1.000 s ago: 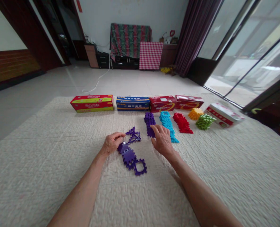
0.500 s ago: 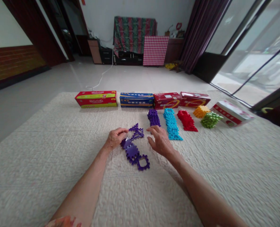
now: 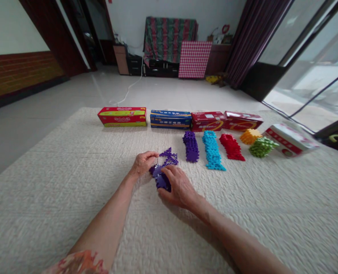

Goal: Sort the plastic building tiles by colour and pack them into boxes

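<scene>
"Purple flat pieces [image 3: 163, 182] are lying in the middle of the cream cover [image 3: 100, 163], right by the hands. What is the left hand [image 3: 143, 163] doing?"

"It is reaching in with its back facing up. Its fingers are bending, and the thumb and pointer tips are sitting close together by the far end of the flat pieces. I can't tell if they are pinching one."

"And the right hand [image 3: 180, 186]?"

"It is curling over the same pieces and hiding some of them. Its thumb is pointing left on the near side, and its fingers are bending over the far side. There is a gap between, with purple showing. I can't tell if it is gripping."

"How are the arms going?"

"The left arm [image 3: 108, 217] is slanting up to the right, and a flowery sleeve [image 3: 77, 262] is showing at the bottom. The right arm [image 3: 228, 232] is slanting up to the left."

"What else is lying near?"

"Lacy purple pieces [image 3: 171, 159] are lying just past the flat ones. Over to the right, a purple row [image 3: 191, 146], a light blue row [image 3: 213, 150] and a red row [image 3: 231, 146] are lying side by side. A blue box [image 3: 170, 121] is standing behind."
</scene>
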Demonstrator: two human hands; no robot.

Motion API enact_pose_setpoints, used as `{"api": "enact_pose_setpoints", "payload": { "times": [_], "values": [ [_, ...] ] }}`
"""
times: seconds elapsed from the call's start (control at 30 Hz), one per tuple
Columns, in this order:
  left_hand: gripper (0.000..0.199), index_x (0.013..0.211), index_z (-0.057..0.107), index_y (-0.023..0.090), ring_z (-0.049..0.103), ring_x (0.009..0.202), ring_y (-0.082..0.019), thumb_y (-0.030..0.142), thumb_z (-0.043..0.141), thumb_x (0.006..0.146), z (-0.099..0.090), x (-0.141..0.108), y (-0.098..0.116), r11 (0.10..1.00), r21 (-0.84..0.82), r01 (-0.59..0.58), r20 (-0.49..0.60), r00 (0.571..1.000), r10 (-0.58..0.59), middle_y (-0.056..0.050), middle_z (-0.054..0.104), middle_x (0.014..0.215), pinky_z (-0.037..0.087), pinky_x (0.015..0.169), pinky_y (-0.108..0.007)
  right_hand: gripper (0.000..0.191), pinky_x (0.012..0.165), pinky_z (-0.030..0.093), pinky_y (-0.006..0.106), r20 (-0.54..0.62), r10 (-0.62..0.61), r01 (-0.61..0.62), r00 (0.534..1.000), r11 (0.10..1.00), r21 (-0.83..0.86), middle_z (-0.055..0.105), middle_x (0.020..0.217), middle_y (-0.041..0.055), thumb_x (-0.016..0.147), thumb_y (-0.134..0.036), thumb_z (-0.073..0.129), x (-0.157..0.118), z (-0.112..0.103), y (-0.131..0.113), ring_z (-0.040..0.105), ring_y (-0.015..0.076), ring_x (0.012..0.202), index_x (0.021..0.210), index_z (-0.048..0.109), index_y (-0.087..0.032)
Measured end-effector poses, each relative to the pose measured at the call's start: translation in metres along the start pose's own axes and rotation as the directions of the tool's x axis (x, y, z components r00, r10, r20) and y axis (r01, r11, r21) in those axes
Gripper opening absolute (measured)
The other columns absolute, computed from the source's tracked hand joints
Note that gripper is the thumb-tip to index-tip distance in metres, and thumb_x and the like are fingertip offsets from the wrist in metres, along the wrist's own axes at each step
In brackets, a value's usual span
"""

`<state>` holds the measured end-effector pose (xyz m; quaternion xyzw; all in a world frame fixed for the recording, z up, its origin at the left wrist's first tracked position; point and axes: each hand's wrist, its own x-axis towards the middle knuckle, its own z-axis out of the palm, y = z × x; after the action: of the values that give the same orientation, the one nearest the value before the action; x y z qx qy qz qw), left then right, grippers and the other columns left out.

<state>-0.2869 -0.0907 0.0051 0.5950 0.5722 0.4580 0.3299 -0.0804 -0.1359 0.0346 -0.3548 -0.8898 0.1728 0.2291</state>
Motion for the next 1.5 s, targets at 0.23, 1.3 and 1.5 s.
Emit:
{"api": "enact_pose_setpoints", "payload": {
  "times": [0.23, 1.3, 1.5],
  "values": [
    [0.028, 0.091, 0.074, 0.015, 0.065, 0.079, -0.018, 0.028, 0.055, 0.075, 0.000, 0.002, -0.003, 1.000, -0.003, -0.023, -0.003, 1.000, 0.023, -0.005, 0.073, 0.086, 0.050, 0.074, -0.028, 0.043, 0.095, 0.044, 0.043, 0.003, 0.018, -0.018, 1.000, 1.000, 0.024, 0.060, 0.118, 0.0154, 0.074, -0.024, 0.063, 0.002, 0.006, 0.002, 0.054, 0.0279, 0.110, 0.115, 0.055, -0.014],
    [0.026, 0.091, 0.074, 0.016, 0.066, 0.080, -0.021, 0.029, 0.059, 0.073, 0.001, 0.002, -0.004, 0.999, -0.053, 0.012, -0.001, 1.000, -0.013, -0.008, 0.074, 0.087, 0.051, 0.071, -0.033, 0.028, 0.076, 0.045, 0.031, -0.116, 0.234, -0.248, 0.965, 0.961, -0.120, 0.064, 0.098, 0.0100, 0.080, -0.014, 0.055, 0.010, -0.046, 0.061, 0.060, 0.0199, 0.084, 0.108, 0.060, -0.017],
    [0.026, 0.090, 0.074, 0.017, 0.066, 0.080, -0.021, 0.029, 0.060, 0.074, 0.000, 0.002, -0.004, 0.999, -0.038, 0.006, -0.002, 1.000, -0.006, -0.008, 0.073, 0.084, 0.051, 0.071, -0.032, 0.024, 0.066, 0.046, 0.028, -0.126, 0.313, -0.303, 0.941, 0.948, 0.096, 0.069, 0.083, 0.0041, 0.076, -0.014, 0.052, 0.008, -0.068, 0.086, 0.061, 0.0154, 0.070, 0.096, 0.064, -0.017]
  ]
}}
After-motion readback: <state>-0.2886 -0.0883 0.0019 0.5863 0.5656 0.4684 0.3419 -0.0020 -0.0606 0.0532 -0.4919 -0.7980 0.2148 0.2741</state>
